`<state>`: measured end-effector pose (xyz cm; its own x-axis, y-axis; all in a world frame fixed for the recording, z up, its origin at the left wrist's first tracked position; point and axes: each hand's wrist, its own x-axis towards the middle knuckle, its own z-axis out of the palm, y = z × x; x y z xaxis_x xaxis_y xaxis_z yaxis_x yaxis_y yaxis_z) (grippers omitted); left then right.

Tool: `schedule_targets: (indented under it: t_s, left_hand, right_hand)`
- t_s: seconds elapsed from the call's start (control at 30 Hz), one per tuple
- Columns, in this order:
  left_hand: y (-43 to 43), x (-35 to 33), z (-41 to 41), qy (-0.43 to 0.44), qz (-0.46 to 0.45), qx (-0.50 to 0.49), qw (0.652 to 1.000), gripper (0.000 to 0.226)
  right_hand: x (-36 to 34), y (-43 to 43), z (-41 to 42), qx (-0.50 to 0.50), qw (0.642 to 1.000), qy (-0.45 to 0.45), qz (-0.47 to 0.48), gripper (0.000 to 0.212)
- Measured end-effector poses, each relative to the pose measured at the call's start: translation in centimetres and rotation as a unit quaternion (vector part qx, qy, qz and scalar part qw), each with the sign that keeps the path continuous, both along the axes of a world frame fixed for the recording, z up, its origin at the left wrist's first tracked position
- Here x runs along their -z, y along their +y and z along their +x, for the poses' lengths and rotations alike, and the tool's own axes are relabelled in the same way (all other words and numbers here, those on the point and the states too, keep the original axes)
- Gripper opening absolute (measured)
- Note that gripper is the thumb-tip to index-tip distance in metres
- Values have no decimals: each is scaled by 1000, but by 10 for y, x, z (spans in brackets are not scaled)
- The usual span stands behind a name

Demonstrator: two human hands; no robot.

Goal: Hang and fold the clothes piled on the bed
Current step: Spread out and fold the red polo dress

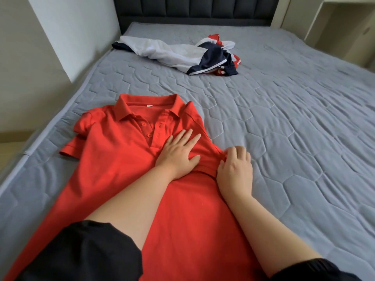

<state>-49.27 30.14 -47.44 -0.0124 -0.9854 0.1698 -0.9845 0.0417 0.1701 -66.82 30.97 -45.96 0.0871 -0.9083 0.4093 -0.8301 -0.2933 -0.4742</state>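
Observation:
A red polo shirt (pixel 113 159) lies face up on the grey quilted bed (pixel 284 138), collar pointing to the headboard. Its right sleeve is folded in over the chest. My left hand (pixel 178 153) presses flat on the shirt's chest with straight, spread fingers. My right hand (pixel 235 167) sits at the shirt's right edge, its fingers curled and pinching the folded sleeve fabric. The shirt's left sleeve (pixel 71 149) lies spread out on the mattress.
A pile of white, navy and red clothes (pixel 182 53) lies further up the bed. A dark padded headboard (pixel 194 11) stands at the far end. A wall runs along the bed's left side, and pale furniture stands at the right.

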Motion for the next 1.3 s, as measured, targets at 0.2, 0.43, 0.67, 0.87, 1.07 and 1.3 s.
schedule_targets:
  t_s: [0.2, 0.43, 0.67, 0.87, 1.07, 1.3]
  left_hand:
    - [-1, 2, 0, -5, -7, 3, 1000, 65]
    - [-1, 4, -1, -15, 4, -36, 999, 56]
    - [15, -9, -16, -72, 79, -141, 984, 58]
    - [55, -18, -5, -112, 69, -111, 985, 59]
    - [118, -26, 54, -115, 25, -162, 980, 60]
    - [149, -44, 115, 166, -93, -257, 947, 57]
  right_hand:
    - [-1, -3, 7, -53, 989, 115, 76, 56]
    - [23, -4, -3, -58, 967, 190, 161, 73]
    - [9, -2, 0, -79, 943, 231, 225, 74]
    - [1, -1, 4, -55, 930, 279, 234, 74]
    - [-24, 17, 25, 17, 923, 317, 216, 67]
    - [-40, 71, 135, -113, 963, 215, 117, 66]
